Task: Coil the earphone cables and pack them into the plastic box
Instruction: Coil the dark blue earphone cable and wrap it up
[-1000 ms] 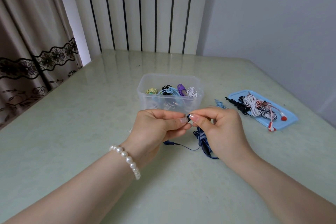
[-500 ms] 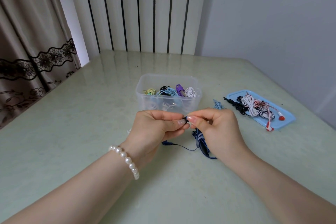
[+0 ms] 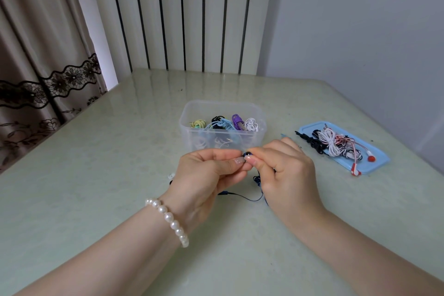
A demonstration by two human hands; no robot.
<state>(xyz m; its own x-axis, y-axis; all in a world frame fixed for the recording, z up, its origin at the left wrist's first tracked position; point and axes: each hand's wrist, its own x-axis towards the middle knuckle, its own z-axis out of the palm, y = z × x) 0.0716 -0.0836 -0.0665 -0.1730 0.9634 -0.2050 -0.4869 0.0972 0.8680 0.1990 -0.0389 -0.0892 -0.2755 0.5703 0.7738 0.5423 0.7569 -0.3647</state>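
Hardly anything moved: both hands (image 3: 211,170) (image 3: 286,170) stayed pinching the dark blue earphone cable (image 3: 247,197) before the plastic box (image 3: 222,125); tucking its end snugly would best hold the coil.

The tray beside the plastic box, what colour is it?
Light blue tray, seen in the head view.

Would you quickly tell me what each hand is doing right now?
Left hand: pinches the dark blue earphone cable.
Right hand: pinches the same cable.
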